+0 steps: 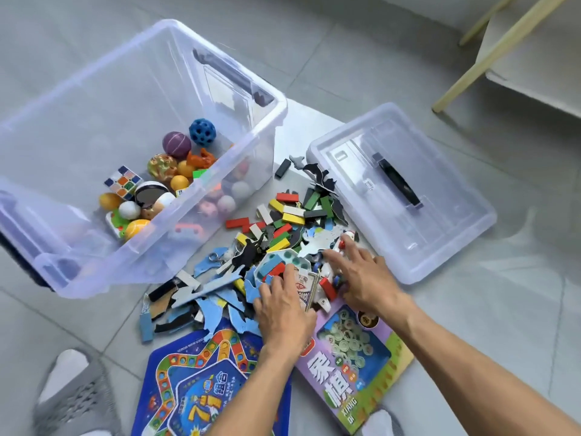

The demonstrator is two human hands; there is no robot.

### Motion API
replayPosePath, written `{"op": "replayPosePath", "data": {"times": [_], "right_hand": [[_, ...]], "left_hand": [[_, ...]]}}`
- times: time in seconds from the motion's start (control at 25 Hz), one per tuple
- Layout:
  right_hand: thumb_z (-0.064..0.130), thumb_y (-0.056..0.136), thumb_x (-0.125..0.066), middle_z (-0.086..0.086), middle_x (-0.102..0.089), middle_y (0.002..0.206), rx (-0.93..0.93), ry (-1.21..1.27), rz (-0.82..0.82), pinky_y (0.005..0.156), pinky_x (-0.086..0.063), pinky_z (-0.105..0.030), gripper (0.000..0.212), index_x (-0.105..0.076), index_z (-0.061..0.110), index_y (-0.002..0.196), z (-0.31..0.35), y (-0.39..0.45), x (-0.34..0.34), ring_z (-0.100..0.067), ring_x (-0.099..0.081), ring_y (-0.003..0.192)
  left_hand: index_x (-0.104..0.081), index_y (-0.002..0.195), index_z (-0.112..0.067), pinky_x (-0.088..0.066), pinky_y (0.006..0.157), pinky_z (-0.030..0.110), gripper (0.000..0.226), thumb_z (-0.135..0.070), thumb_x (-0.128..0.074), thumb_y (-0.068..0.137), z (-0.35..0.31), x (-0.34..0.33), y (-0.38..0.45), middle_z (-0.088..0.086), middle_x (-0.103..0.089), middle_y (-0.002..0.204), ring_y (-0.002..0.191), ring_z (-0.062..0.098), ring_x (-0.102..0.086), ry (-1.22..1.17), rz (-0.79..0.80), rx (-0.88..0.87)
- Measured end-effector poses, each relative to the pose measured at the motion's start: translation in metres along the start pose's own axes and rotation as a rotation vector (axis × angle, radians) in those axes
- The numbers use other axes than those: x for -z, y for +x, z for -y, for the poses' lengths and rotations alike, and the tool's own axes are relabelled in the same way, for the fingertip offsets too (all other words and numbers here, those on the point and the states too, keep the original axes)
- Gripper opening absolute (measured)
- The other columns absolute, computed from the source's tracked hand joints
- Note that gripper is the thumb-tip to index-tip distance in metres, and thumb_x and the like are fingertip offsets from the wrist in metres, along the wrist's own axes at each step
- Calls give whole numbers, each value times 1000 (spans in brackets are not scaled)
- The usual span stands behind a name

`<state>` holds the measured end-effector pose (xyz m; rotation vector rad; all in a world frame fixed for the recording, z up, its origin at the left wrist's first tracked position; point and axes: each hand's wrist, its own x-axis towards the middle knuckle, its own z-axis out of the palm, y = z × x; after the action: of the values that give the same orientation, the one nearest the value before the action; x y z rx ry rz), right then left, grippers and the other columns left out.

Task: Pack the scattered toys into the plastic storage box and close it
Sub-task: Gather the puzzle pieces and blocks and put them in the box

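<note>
The clear plastic storage box stands open at the left, with balls, a puzzle cube and other small toys inside. Its lid with a black handle lies flat on the floor at the right. Between them is a pile of scattered toys: coloured wooden blocks, blue puzzle pieces, black animal shapes. My left hand rests palm down on the near edge of the pile beside a card deck, fingers bent over blue pieces. My right hand lies with fingers spread over a white toy.
A blue board game box and a purple chess box lie on the grey tiled floor under my forearms. My feet in grey slippers show at the bottom left. Pale wooden furniture legs stand at the top right.
</note>
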<state>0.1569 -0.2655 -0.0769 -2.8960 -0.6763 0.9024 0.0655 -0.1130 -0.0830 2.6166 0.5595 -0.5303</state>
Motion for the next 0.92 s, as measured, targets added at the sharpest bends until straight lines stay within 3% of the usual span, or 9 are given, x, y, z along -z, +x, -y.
{"op": "replayPosePath", "data": {"times": [0.08,0.16,0.32,0.44,0.56,0.64,0.72,0.8,0.92], "right_hand": [[36,77,-69,-2,-28,153,63,-67,-81,100,-41,-44,64,-38,36,133,0,4,2,-28,-44,123],[41,75,-65,3,-45,133,121,-126,-92,88,-43,-36,53,-44,31,123,1,2,8,-22,-48,105],[47,72,-49,3,-53,97,41,-206,-181,77,-36,-35,34,-45,25,97,17,-16,25,-19,-43,84],[44,71,-51,3,-55,84,-66,-158,-206,68,-38,-35,25,-48,22,84,37,-32,56,-19,-45,81],[45,75,-62,-3,-66,77,-223,436,-70,58,-39,-29,27,-63,18,76,55,-51,97,-20,-53,68],[31,78,-62,-6,-62,71,-260,1037,148,60,-40,-30,20,-64,14,67,79,-64,130,-21,-49,61],[22,76,-56,-1,-53,64,-194,1425,267,63,-43,-31,21,-60,20,56,109,-65,165,-20,-45,61],[23,76,-52,1,-51,66,-90,1522,324,69,-47,-32,23,-54,21,53,148,-54,202,-20,-48,66],[29,82,-52,-10,-64,84,-40,1552,330,83,-56,-42,20,-59,10,77,193,-26,250,-30,-63,81]], "left_hand": [[-22,147,-27,-35,103,39,96,-50,-67,66,3,4,0,0,-45,134,124,23,-36,-164,23,58],[-38,137,-30,-44,96,35,87,-55,-64,58,9,15,-5,-3,-50,121,112,17,-46,-419,57,82],[-67,104,-28,-58,78,37,46,-42,-71,60,23,51,-26,1,-69,101,86,17,-68,-1090,39,237],[-73,92,-24,-55,70,33,36,-41,-72,61,41,81,-39,-1,-71,80,73,16,-65,-1336,-51,362],[-73,97,-24,-54,66,26,39,-42,-73,63,53,123,-63,-4,-74,85,80,15,-65,-1439,-248,322],[-73,98,-23,-52,61,21,40,-41,-71,63,59,166,-67,-10,-73,82,75,10,-64,-1452,-454,170],[-72,97,-23,-51,57,23,36,-39,-71,65,66,212,-48,-8,-71,81,72,12,-63,-1432,-589,70],[-70,99,-24,-50,57,27,39,-39,-75,63,76,255,-24,1,-68,85,72,18,-61,-1399,-620,43],[-52,133,-21,-48,62,18,66,-37,-75,74,87,288,1,5,-58,117,91,15,-56,-1141,-485,174]]}}
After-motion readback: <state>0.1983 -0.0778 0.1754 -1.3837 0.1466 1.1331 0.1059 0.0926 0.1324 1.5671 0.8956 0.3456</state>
